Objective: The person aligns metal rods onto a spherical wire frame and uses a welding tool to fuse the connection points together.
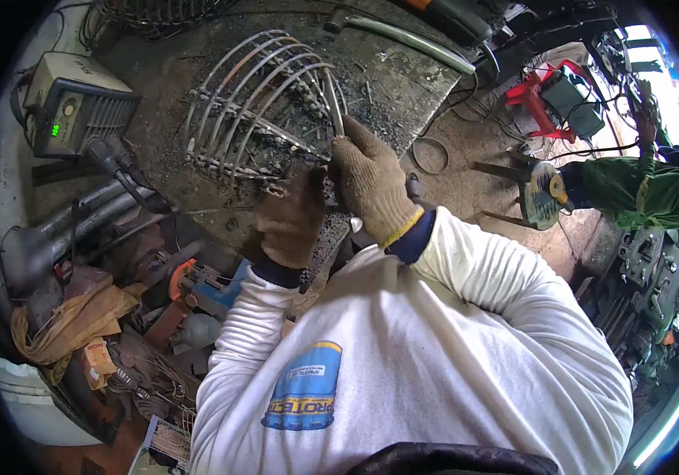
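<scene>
A metal frame of curved rods (238,75), arched like ribs over straight bars, lies on a dark steel worktable (411,87). My right hand (371,178), in a tan knitted glove, is closed around a slim grey metal bar (332,103). The bar points away from me, its far end by the ends of the curved rods; I cannot tell what kind of tool it is. Close by, my left hand (290,214), in a darker, dirty glove, is curled at the frame's near edge. Shadow hides its fingertips and what they grip.
A welding machine (82,107) with a lit display stands at the left. A hammer (395,36) lies across the table's far side. Metal pipes (90,218) and a blue tool (225,289) crowd the near left. A red stool (529,99) and a green-covered object (640,190) stand right, among loose cables.
</scene>
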A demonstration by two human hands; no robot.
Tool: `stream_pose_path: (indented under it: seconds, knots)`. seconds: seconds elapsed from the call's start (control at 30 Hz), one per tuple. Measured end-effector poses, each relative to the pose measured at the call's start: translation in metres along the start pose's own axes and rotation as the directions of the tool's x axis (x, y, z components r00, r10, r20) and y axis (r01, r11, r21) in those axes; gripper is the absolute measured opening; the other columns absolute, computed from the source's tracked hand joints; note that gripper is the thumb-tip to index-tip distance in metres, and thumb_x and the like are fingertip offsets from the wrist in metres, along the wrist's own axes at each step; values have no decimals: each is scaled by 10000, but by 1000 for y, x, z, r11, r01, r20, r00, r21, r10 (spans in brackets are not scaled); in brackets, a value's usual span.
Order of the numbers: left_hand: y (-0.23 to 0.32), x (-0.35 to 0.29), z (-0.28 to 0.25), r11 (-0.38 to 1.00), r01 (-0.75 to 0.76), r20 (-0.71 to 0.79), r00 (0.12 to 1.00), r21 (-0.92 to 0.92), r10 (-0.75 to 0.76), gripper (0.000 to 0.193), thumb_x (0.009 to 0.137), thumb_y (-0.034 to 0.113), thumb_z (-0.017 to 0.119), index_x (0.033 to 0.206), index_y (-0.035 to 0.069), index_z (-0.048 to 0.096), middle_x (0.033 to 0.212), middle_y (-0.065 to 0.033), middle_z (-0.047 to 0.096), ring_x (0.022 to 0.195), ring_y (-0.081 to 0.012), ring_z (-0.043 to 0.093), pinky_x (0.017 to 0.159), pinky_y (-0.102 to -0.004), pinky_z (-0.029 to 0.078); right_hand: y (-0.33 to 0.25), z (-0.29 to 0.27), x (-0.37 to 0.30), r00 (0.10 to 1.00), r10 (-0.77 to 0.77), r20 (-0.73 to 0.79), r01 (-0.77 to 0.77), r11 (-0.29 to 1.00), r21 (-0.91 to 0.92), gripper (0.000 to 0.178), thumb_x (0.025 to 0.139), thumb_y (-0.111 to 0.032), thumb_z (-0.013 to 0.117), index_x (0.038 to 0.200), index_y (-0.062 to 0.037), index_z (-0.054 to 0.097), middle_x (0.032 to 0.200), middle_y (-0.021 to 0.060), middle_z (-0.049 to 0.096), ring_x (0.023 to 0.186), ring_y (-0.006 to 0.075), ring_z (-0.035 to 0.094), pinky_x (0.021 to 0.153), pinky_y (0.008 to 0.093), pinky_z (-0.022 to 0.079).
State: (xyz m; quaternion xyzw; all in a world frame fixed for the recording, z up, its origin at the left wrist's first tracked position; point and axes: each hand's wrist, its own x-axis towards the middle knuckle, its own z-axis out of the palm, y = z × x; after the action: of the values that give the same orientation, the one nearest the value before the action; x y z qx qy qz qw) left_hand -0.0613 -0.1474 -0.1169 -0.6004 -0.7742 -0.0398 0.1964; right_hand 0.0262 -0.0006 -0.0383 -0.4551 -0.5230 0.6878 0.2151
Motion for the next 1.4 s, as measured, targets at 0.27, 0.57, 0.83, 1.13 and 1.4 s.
stream_pose_path:
  seconds: [0.27, 0.57, 0.83, 1.13, 1.4]
  knots:
    - [-2, 41, -34, 964, 241, -30, 969, -115, -246, 252, 942, 374, 646, 1008, 132, 662, 693, -46, 618, 516, -219, 570, 403, -378, 411, -68, -65, -8, 922, 229, 312, -76, 897, -435, 423, 978, -244, 538, 1355, -55, 573, 935, 136, 703, 767, 217, 676, 689, 347, 539]
    - [11, 58, -53, 980, 198, 10, 980, -34, -198, 352, 898, 413, 677, 1050, 100, 630, 650, -34, 570, 505, -234, 558, 416, -384, 431, -82, -89, 125, 843, -309, 441, 493, 114, -863, 327, 945, -171, 519, 1234, -64, 630, 1084, 239, 686, 1026, 366, 675, 853, 476, 546]
    - [57, 96, -76, 570, 798, 320, 601, -195, -732, 419, 882, 421, 693, 998, 20, 659, 912, -257, 688, 843, -404, 678, 671, -494, 513, -103, -66, 119, 720, -249, 648, 691, 172, -702, 361, 933, -310, 568, 1182, -64, 654, 1102, 233, 682, 1079, 386, 647, 910, 474, 522]
    - [71, 126, -69, 127, 948, 228, 197, -291, -953, 485, 841, 463, 699, 931, -13, 670, 849, -228, 693, 819, -379, 678, 721, -460, 492, -91, -48, 148, 444, 170, 880, 712, 529, -462, 531, 885, -427, 589, 1121, 44, 659, 1154, 281, 655, 1079, 439, 626, 953, 451, 488]
    - [74, 144, -94, 47, 824, 117, 136, -564, -984, 344, 832, 318, 753, 870, -11, 663, 734, -47, 625, 677, -129, 543, 619, -322, 433, -93, -70, 129, 723, 69, 687, 289, 874, -391, 638, 874, -321, 695, 1307, 95, 479, 1128, 229, 671, 999, 283, 681, 882, 376, 539]
